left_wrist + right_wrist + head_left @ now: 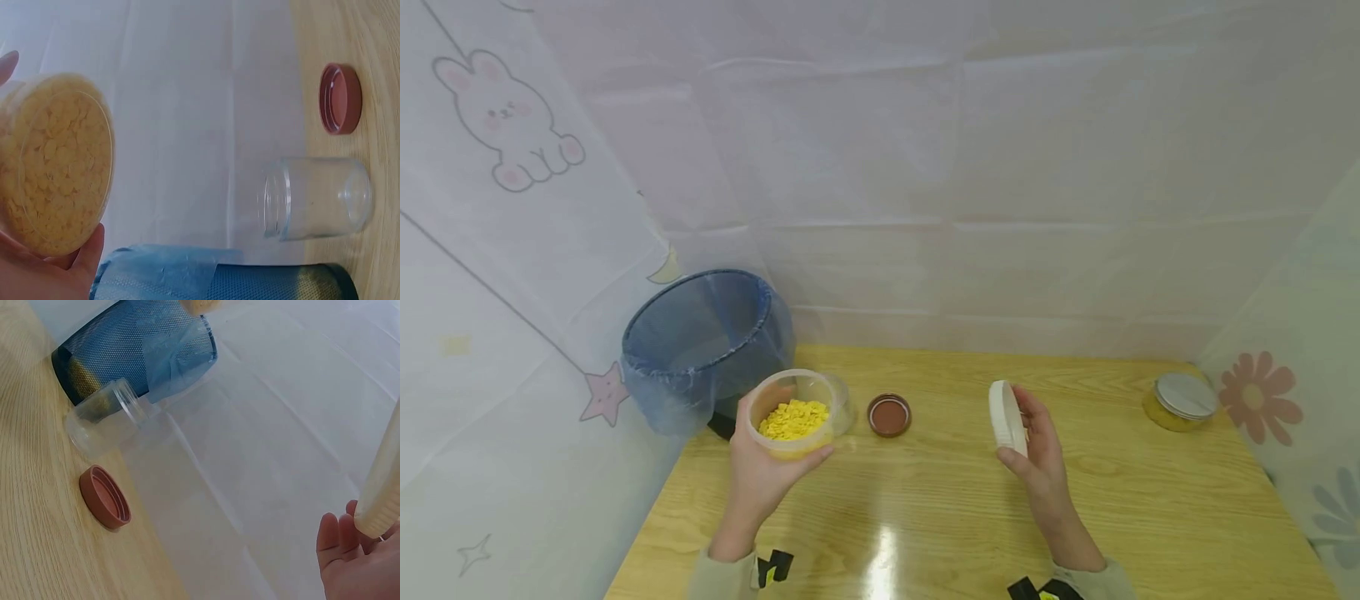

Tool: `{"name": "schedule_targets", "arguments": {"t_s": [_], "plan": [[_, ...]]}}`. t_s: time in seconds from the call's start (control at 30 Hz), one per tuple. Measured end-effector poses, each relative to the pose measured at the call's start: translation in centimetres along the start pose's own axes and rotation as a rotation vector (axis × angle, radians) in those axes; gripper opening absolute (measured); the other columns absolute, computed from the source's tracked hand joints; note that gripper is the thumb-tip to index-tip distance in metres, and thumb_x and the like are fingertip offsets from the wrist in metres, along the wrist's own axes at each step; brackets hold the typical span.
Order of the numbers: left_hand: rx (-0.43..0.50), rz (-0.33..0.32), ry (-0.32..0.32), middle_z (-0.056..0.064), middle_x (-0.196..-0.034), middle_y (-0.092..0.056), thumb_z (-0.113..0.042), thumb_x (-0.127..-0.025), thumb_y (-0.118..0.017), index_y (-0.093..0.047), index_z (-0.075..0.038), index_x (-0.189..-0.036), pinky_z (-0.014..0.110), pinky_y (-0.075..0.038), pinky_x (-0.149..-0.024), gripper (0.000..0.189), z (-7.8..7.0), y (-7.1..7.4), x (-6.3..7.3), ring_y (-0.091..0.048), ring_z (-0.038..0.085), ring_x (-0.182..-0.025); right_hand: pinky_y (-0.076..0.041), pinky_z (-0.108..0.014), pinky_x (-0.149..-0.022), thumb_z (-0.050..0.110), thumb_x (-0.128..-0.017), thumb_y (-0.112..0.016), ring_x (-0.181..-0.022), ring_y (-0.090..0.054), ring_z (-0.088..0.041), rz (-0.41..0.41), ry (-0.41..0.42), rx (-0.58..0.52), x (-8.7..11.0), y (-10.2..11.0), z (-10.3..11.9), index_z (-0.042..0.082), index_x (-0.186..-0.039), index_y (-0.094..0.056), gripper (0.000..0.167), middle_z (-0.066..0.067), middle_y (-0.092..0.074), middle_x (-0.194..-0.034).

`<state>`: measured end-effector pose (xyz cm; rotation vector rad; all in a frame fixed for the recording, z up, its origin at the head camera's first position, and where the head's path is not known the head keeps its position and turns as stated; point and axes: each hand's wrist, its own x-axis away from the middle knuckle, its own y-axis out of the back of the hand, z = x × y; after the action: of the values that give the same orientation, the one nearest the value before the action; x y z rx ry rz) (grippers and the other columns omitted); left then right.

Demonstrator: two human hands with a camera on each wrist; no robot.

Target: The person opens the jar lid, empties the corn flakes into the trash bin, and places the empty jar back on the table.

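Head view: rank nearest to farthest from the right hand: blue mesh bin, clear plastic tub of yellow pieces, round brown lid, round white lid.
1. Round white lid: held in the right hand.
2. Round brown lid: on the wooden table, left of that hand.
3. Clear plastic tub: farther left, in the left hand.
4. Blue mesh bin: farthest left.

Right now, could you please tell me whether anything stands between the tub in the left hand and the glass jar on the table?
Nothing visible does: the tub and the glass jar are open at the top. The brown lid lies beside the jar on the table, and the right hand holds the white lid well aside.
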<state>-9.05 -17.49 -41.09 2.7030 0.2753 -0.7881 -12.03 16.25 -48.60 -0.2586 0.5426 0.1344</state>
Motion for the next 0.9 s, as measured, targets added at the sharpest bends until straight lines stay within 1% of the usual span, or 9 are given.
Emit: {"name": "schedule_targets", "arguments": {"t_s": [0.07, 0.13, 0.23, 0.3, 0.37, 0.5, 0.6, 0.73, 0.9], "plan": [[0.006, -0.011, 0.005, 0.020, -0.129, -0.058, 0.009, -0.057, -0.095, -0.042, 0.008, -0.143, 0.034, -0.042, -0.105, 0.100, -0.1, 0.3, 0.0, -0.053, 0.031, -0.123, -0.042, -0.031, -0.088, -0.008, -0.084, -0.057, -0.120, -0.036, -0.031, -0.005, -0.016, 0.019, 0.0, 0.0, 0.1, -0.007, -0.152, -0.032, 0.072, -0.021, -0.038, -0.142], [0.008, -0.025, 0.008, 0.023, -0.129, -0.057, 0.011, -0.057, -0.094, -0.042, 0.009, -0.143, 0.033, -0.042, -0.105, 0.101, -0.2, 0.7, 0.0, -0.053, 0.034, -0.122, -0.043, -0.031, -0.088, -0.009, -0.083, -0.057, -0.120, -0.037, -0.032, -0.002, -0.022, 0.045, 0.1, 0.0, 0.1, -0.008, -0.152, -0.033, 0.073, -0.022, -0.039, -0.141], [0.000, -0.047, 0.006, 0.028, -0.129, -0.056, 0.013, -0.056, -0.093, -0.041, 0.009, -0.144, 0.031, -0.041, -0.105, 0.102, -0.2, 1.4, -0.1, -0.051, 0.043, -0.121, -0.042, -0.032, -0.090, -0.008, -0.083, -0.057, -0.122, -0.036, -0.032, 0.011, -0.031, 0.070, 0.0, 0.1, 0.0, -0.007, -0.153, -0.032, 0.074, -0.023, -0.038, -0.142], [-0.018, -0.062, 0.007, 0.029, -0.129, -0.056, 0.015, -0.055, -0.093, -0.041, 0.009, -0.144, 0.030, -0.041, -0.104, 0.103, -0.1, 2.0, -0.2, -0.050, 0.044, -0.120, -0.041, -0.032, -0.091, -0.006, -0.084, -0.056, -0.123, -0.035, -0.032, 0.018, -0.040, 0.082, 0.1, 0.1, 0.0, -0.006, -0.154, -0.031, 0.074, -0.023, -0.036, -0.144], [-0.048, -0.076, 0.021, 0.026, -0.129, -0.057, 0.015, -0.056, -0.093, -0.041, 0.006, -0.146, 0.028, -0.040, -0.104, 0.104, 0.5, 2.8, -0.2, -0.050, 0.041, -0.122, -0.040, -0.033, -0.091, -0.005, -0.085, -0.056, -0.124, -0.034, -0.032, 0.020, -0.057, 0.086, 0.1, 0.1, -0.1, -0.004, -0.155, -0.029, 0.074, -0.021, -0.035, -0.145], [-0.120, -0.119, 0.059, 0.014, -0.133, -0.058, 0.011, -0.057, -0.095, -0.042, -0.007, -0.150, 0.025, -0.038, -0.103, 0.109, 1.8, 4.8, -0.5, -0.051, 0.027, -0.125, -0.040, -0.033, -0.092, -0.004, -0.087, -0.056, -0.125, -0.032, -0.033, 0.011, -0.083, 0.085, 0.2, 0.1, -0.1, -0.002, -0.156, -0.027, 0.075, -0.018, -0.032, -0.147], [-0.184, -0.164, 0.052, 0.011, -0.134, -0.059, 0.009, -0.057, -0.096, -0.042, -0.011, -0.151, 0.023, -0.038, -0.102, 0.111, 2.3, 6.1, -0.8, -0.052, 0.022, -0.125, -0.042, -0.031, -0.092, -0.006, -0.086, -0.057, -0.124, -0.034, -0.033, 0.004, -0.096, 0.085, 0.2, 0.1, -0.1, -0.005, -0.155, -0.027, 0.076, -0.018, -0.034, -0.146], [-0.228, -0.217, 0.038, 0.011, -0.134, -0.060, 0.008, -0.056, -0.096, -0.038, -0.007, -0.149, 0.022, -0.038, -0.101, 0.111, 2.4, 7.2, -1.0, -0.053, 0.022, -0.124, -0.046, -0.027, -0.091, -0.007, -0.085, -0.059, -0.124, -0.037, -0.032, 0.001, -0.111, 0.105, 0.4, 0.0, -0.1, -0.007, -0.153, -0.028, 0.075, -0.019, -0.036, -0.144], [-0.258, -0.273, 0.047, 0.008, -0.135, -0.060, 0.005, -0.057, -0.097, -0.035, 0.000, -0.141, 0.024, -0.038, -0.101, 0.104, 2.2, 7.8, -1.1, -0.053, 0.022, -0.124, -0.047, -0.027, -0.092, -0.008, -0.084, -0.059, -0.124, -0.038, -0.031, 0.001, -0.108, 0.105, 0.4, -0.1, -0.1, -0.007, -0.153, -0.029, 0.075, -0.020, -0.037, -0.144]]}}
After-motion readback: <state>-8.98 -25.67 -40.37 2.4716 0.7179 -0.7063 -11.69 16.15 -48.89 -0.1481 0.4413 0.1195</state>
